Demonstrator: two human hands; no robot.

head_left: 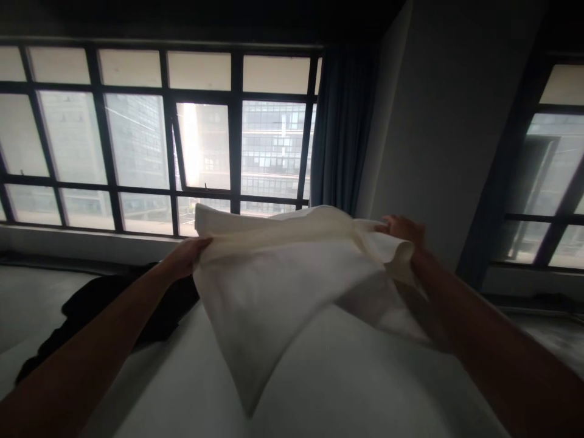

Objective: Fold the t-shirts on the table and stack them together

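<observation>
A white cloth [278, 286] is stretched between my two hands in the air, above a pale surface [319, 377]. My left hand [187, 255] is closed on its left edge, fingers pinching the fabric. At the opposite side, my right hand [401, 231] grips the upper right part, where the fabric folds over and curls. One pointed corner hangs down toward me in the middle, and a second flap droops under my right forearm. I cannot tell whether the cloth is a garment.
A heap of black fabric [168, 310] lies to the left, partly behind my left forearm. Beyond are windows with dark frames [236, 140], one pane tilted ajar. A blue curtain [342, 128] hangs beside a grey wall column [438, 134].
</observation>
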